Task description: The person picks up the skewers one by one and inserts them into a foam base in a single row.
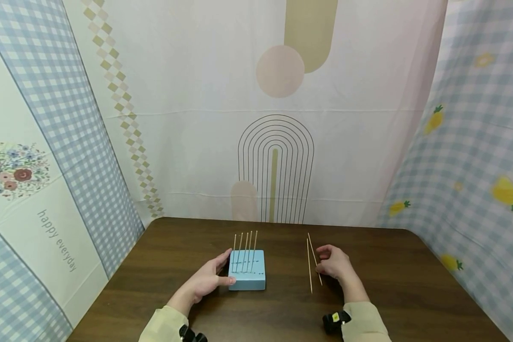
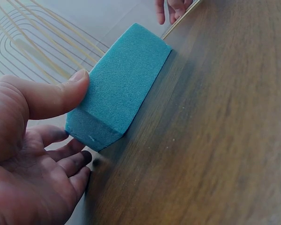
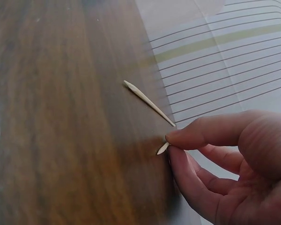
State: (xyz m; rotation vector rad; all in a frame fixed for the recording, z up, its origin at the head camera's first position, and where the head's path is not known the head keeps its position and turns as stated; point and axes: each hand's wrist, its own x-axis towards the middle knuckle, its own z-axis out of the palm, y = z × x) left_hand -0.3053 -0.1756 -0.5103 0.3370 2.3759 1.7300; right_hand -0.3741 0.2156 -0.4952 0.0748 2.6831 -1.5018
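Note:
On the table a light blue foam block [image 1: 247, 285] lies flat, with several thin wooden skewers [image 1: 255, 244] standing upright in its top. My left hand [image 1: 205, 281] holds the block at its left side, thumb on the near corner and fingers toward the far one. In the left wrist view the thumb presses the block's upper edge. To the right, my right hand [image 1: 335, 263] pinches a wooden skewer [image 1: 313, 251] between thumb and forefinger, its pointed end [image 3: 162, 149] poking out below the fingertips. A second skewer [image 1: 310, 275] lies just left of it.
The brown wooden table [image 1: 389, 266] carries all these things. Behind it hangs a pale patterned cloth [image 1: 205, 156], with checked cloths at the left and right sides. Small holes [image 1: 261, 273] mark the block's top near its front right corner.

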